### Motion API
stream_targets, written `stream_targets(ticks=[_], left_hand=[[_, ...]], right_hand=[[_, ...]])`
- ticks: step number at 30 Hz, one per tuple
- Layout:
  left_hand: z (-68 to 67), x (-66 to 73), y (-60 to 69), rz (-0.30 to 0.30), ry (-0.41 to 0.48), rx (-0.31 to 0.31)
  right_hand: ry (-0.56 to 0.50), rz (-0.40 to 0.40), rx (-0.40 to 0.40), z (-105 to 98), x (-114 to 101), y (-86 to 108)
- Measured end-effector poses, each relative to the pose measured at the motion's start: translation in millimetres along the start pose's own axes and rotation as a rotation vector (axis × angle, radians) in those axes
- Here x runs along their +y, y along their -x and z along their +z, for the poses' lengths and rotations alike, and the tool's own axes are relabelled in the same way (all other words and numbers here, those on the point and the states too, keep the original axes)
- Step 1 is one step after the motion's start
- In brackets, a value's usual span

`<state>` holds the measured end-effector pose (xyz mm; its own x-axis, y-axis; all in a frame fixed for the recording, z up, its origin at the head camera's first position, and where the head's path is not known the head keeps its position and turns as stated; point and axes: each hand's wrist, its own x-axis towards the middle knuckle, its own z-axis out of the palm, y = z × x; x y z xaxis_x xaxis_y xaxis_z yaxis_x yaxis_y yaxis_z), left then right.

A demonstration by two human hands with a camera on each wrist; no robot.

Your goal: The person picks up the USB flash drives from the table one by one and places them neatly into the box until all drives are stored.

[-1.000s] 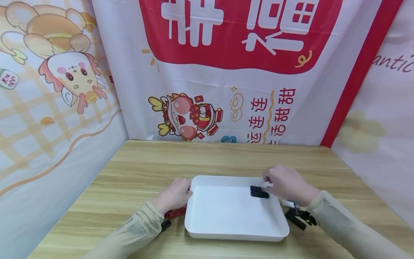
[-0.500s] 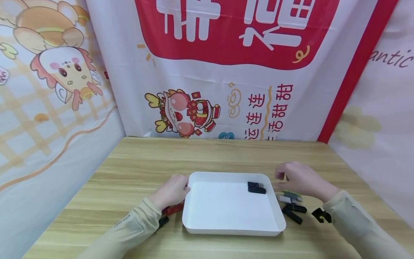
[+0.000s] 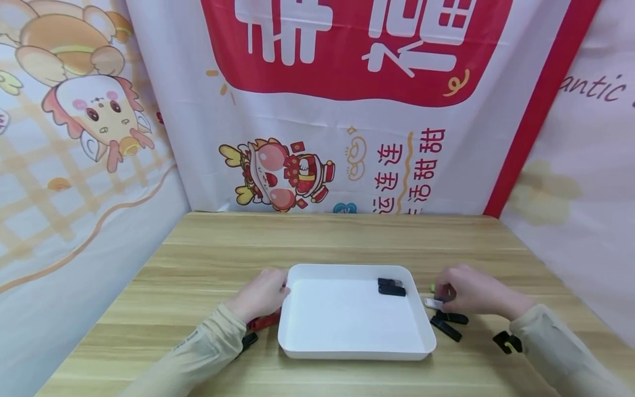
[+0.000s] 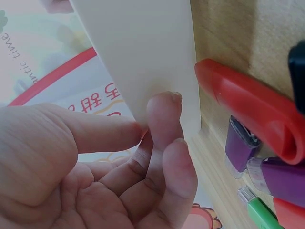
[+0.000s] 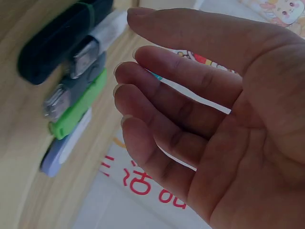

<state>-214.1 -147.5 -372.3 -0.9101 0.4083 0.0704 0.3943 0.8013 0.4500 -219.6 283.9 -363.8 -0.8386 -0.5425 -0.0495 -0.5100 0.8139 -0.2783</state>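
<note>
My left hand [image 3: 260, 295] pinches the left rim of a white tray [image 3: 347, 322], its thumb at the edge and fingertips on the outer wall. Two dark USB flash drives [image 3: 392, 290] lie side by side in the tray's far right corner. Right of the tray, my right hand [image 3: 471, 289] hovers over a group of flash drives with its fingers loosely bent. In the right wrist view nothing lies between the fingers; a black drive [image 5: 57, 45], a white one [image 5: 112, 28], a grey one [image 5: 78, 81] and a green one [image 5: 81, 105] are close to the fingertips.
Left of the tray lie a red flash drive [image 4: 252, 105], purple ones [image 4: 281, 179], a green one [image 4: 262, 212] and a black item [image 3: 249, 341]. A black-and-yellow piece [image 3: 507, 342] sits near the right forearm. Printed cloth [image 3: 307, 165] hangs behind the wooden table [image 3: 223, 242].
My right hand has left the far right corner of the tray, moving right and then down to the flash drives outside. My left hand has stayed at the rim.
</note>
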Motion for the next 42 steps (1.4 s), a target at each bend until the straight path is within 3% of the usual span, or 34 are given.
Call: stream_targets(ticks=[3, 14, 28, 42], left_hand=[[0.6, -1.6, -0.2, 0.001, 0.005, 0.003], [2.0, -2.9, -4.4, 0.001, -0.013, 0.006], [1.7, -3.3, -1.9, -0.007, 0.000, -0.001], [1.7, -2.1, -1.2, -0.014, -0.017, 0.006]], right_hand=[[-0.013, -0.004, -0.011, 2.5, 4.1, 0.2], [-0.062, -0.152, -0.072, 6.5, 11.6, 6.0], [-0.083, -0.155, -0.088, 8.8, 8.9, 3.0], [-0.105, -0.093, -0.103, 11.3, 10.0, 5.8]])
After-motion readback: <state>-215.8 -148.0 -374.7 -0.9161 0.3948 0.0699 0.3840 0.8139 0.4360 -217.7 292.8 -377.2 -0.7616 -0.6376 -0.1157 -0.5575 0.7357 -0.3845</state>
